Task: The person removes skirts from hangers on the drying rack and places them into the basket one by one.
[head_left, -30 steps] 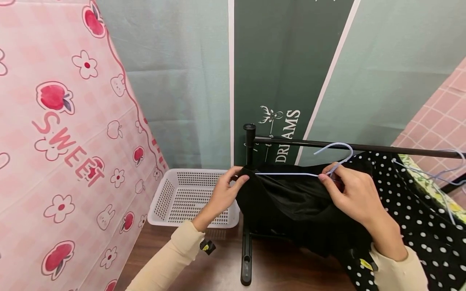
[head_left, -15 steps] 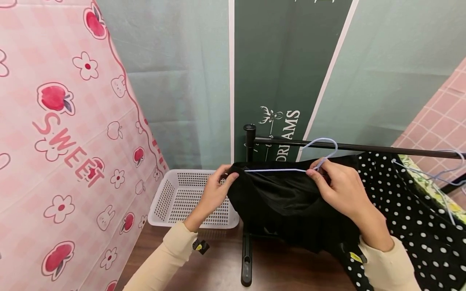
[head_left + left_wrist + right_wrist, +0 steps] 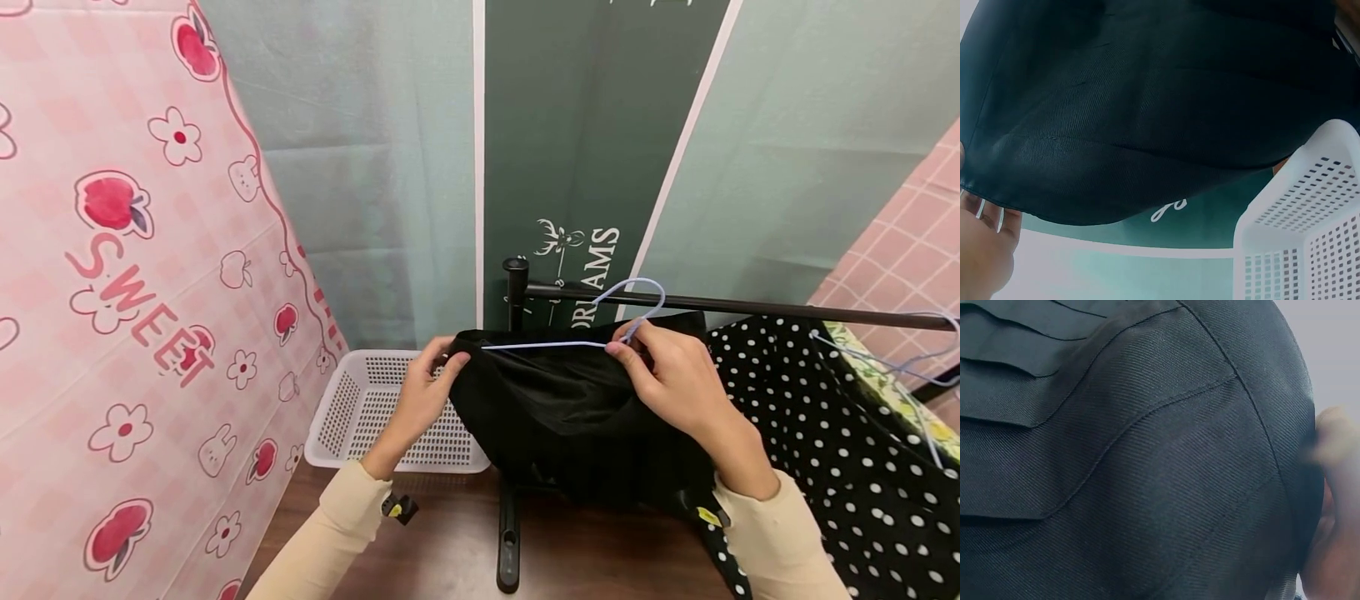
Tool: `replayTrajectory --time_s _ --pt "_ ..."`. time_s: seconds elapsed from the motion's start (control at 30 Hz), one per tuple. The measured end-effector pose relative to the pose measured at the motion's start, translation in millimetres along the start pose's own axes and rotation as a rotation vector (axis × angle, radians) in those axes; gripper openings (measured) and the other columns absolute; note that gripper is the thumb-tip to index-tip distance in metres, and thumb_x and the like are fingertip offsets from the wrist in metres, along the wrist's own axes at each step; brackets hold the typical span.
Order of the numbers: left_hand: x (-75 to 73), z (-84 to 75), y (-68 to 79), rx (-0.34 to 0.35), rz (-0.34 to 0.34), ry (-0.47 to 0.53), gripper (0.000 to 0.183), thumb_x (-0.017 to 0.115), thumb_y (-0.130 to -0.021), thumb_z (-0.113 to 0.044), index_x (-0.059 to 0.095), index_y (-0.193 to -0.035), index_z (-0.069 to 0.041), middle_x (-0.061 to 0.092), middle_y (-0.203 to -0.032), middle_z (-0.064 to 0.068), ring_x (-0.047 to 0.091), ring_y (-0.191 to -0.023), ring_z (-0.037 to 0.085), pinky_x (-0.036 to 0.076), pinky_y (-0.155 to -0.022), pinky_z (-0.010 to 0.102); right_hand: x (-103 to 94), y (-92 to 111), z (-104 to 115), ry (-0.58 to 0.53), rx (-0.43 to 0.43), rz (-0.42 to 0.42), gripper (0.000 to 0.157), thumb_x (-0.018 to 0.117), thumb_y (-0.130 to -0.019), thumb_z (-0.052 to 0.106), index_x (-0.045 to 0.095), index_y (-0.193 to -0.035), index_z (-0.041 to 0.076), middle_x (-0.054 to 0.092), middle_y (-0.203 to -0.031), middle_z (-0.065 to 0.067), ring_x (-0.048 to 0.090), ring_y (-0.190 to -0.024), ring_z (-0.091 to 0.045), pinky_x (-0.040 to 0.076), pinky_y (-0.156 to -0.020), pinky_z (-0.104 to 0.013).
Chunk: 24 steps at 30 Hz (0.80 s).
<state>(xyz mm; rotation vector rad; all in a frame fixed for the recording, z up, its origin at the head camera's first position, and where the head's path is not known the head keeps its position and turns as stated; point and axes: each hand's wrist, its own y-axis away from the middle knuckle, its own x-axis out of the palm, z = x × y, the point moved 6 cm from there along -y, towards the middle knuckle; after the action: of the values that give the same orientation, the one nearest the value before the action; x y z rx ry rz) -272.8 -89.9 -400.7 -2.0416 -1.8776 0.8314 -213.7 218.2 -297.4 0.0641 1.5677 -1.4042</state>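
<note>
A black pleated skirt (image 3: 555, 417) hangs between the two hands, its waistband uppermost. My left hand (image 3: 422, 392) pinches the left corner of the waistband between thumb and fingers. A pale blue clothes hanger (image 3: 543, 344) lies along the waistband opening, its left end reaching inside near the left hand. My right hand (image 3: 675, 379) grips the hanger just below its hook, which overlaps the rack's rail in the head view. Pleats and a waistband seam show on the skirt (image 3: 1179, 456) in the right wrist view. The hanger's right arm is hidden behind the right hand.
A black clothes rack's rail (image 3: 750, 305) runs behind the skirt, its foot (image 3: 508, 550) on the wooden floor. To the right hang a black polka-dot garment (image 3: 832, 433) and a yellow floral one (image 3: 862, 329). A white perforated basket (image 3: 330, 417) stands at the left.
Both hands have moved left and slightly up together, carrying the skirt and hanger along. The holds look the same, and more of the polka-dot garment shows.
</note>
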Motion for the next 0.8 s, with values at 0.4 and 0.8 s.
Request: replayTrajectory --time_s 0.4,0.8 --pt "-17.0 1.1 -3.9 0.019 -0.082 0.0 0.021 0.067 -0.104 -0.008 0.071 -0.124 -0.004 0.075 -0.113 0.015 0.059 -0.091 0.008 0.046 -0.08 0.022 17.9 -7.7 3.1 -0.027 0.022 0.037 0.011 0.079 -0.094 0.009 0.072 -0.102 0.012 0.072 -0.082 0.004 0.052 -0.064 -0.005 0.042 -0.065 -0.023" --pt "-35.6 8.9 -1.7 0.003 -0.121 0.029 0.02 0.065 -0.105 -0.005 0.07 -0.125 -0.003 0.074 -0.111 0.017 0.062 -0.09 0.007 0.048 -0.079 0.018 36.0 -14.9 12.4 -0.091 -0.02 0.045 0.014 0.081 -0.092 0.008 0.071 -0.102 0.01 0.073 -0.087 0.0 0.056 -0.068 -0.007 0.047 -0.065 -0.029"
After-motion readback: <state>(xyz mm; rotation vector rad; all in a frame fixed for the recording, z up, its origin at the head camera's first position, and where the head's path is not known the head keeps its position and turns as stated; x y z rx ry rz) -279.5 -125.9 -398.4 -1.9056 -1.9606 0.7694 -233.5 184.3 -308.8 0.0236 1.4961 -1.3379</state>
